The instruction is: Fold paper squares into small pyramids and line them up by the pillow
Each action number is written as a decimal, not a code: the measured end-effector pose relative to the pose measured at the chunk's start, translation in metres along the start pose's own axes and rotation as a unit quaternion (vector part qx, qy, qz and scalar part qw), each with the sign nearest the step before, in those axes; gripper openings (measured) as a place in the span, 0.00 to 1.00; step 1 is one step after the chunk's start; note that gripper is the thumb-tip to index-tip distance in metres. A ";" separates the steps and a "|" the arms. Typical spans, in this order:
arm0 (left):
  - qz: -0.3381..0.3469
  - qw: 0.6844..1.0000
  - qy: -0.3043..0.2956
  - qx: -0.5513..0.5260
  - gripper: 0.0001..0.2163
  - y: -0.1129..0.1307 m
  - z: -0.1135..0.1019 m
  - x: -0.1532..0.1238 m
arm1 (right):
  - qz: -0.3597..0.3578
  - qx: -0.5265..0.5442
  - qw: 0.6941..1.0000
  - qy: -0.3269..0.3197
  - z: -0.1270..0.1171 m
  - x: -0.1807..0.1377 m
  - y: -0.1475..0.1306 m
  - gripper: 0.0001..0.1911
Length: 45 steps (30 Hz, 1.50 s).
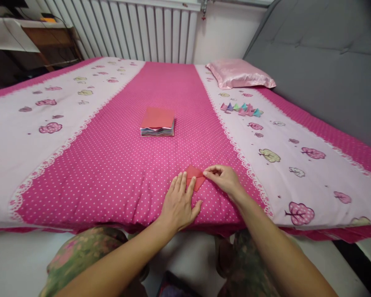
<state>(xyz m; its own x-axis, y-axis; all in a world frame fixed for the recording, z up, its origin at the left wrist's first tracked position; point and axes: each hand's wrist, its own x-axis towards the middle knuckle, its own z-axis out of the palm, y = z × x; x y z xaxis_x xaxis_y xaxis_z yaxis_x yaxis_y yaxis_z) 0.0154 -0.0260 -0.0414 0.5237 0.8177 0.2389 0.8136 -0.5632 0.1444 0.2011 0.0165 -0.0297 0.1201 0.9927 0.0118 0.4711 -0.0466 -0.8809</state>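
A small folded red paper [194,173] lies on the pink dotted bedspread [117,165] near the bed's front edge. My left hand [179,202] lies flat on it, fingers stretched out and pressing its left part down. My right hand [222,178] pinches the paper's right corner between thumb and fingertips. A stack of square papers with a red sheet on top [157,121] sits farther back in the middle of the bed.
Several small folded paper shapes in pink, blue and green [241,109] lie in a row at the right. A pink satin pillow [239,73] rests by the grey headboard [321,62]. A white radiator [132,29] stands behind the bed.
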 end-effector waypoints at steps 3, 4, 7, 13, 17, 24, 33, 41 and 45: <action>0.002 1.000 0.000 -0.003 0.30 -0.001 0.000 0.000 | -0.002 -0.056 0.998 0.012 0.006 0.001 -0.002 0.13; 0.003 1.000 0.000 -0.003 0.30 -0.001 0.000 0.000 | 0.000 -0.075 0.997 0.015 0.008 0.001 -0.003 0.12; 0.002 1.000 -0.001 -0.002 0.30 -0.001 -0.001 0.000 | 0.003 -0.121 0.992 0.023 0.011 0.001 -0.006 0.12; -0.007 1.000 -0.001 0.000 0.30 0.002 -0.001 0.000 | 0.015 -0.186 0.982 0.030 0.012 -0.001 -0.013 0.09; -0.011 1.000 -0.009 0.006 0.30 0.003 -0.003 0.000 | 0.031 -0.201 0.979 0.024 0.012 0.000 -0.015 0.08; -0.018 1.000 0.009 0.011 0.30 0.003 -0.001 -0.002 | 0.015 -0.175 0.984 0.043 0.006 0.002 -0.007 0.01; -0.017 1.000 0.002 0.007 0.30 0.002 -0.002 -0.002 | -0.037 0.091 0.991 0.088 0.005 0.003 -0.009 0.09; -0.026 1.000 0.000 0.006 0.32 0.002 -0.004 -0.004 | -0.049 -0.050 0.997 -0.022 0.032 -0.001 -0.016 0.09; -0.043 0.999 0.002 0.022 0.34 0.001 -0.005 -0.007 | -0.034 -0.067 0.997 -0.036 0.031 0.000 -0.014 0.10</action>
<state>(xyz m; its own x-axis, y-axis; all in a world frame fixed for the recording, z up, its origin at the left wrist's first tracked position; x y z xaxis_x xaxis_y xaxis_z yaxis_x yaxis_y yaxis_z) 0.0110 -0.0325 -0.0376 0.4508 0.8622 0.2311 0.8657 -0.4854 0.1221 0.1673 0.0210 -0.0324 0.0226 0.9993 0.0315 0.5887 0.0122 -0.8083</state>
